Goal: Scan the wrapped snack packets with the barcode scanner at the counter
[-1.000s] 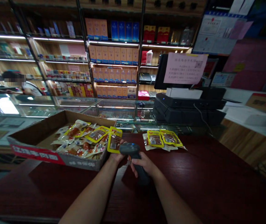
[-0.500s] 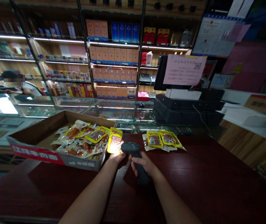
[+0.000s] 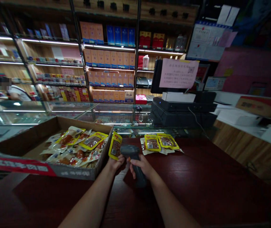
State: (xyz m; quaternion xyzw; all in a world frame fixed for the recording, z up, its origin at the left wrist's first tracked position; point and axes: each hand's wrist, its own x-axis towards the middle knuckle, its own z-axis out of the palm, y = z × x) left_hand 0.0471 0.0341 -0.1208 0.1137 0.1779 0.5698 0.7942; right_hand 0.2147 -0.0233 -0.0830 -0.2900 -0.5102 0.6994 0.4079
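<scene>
My left hand [image 3: 115, 163] is closed on a yellow snack packet [image 3: 115, 146], held upright with its barcode side toward me. My right hand [image 3: 142, 164] grips the handle of a dark handheld barcode scanner [image 3: 130, 150], whose head sits just right of the packet. An open cardboard box [image 3: 26, 144] at the left holds several more yellow and clear snack packets [image 3: 78, 145]. A small pile of the same packets [image 3: 160, 143] lies on the dark red counter [image 3: 209, 186] beyond the scanner.
A black cash register with a screen and a pink notice [image 3: 180, 104] stands behind the counter. Glass display cases [image 3: 78, 112] and lit shelves of boxed goods [image 3: 109, 60] fill the back. Another person [image 3: 4, 90] is at the far left.
The scanner's light that shone on the packet half a second ago is off. The view has shifted slightly, and the packet and scanner remain together in my hands.
</scene>
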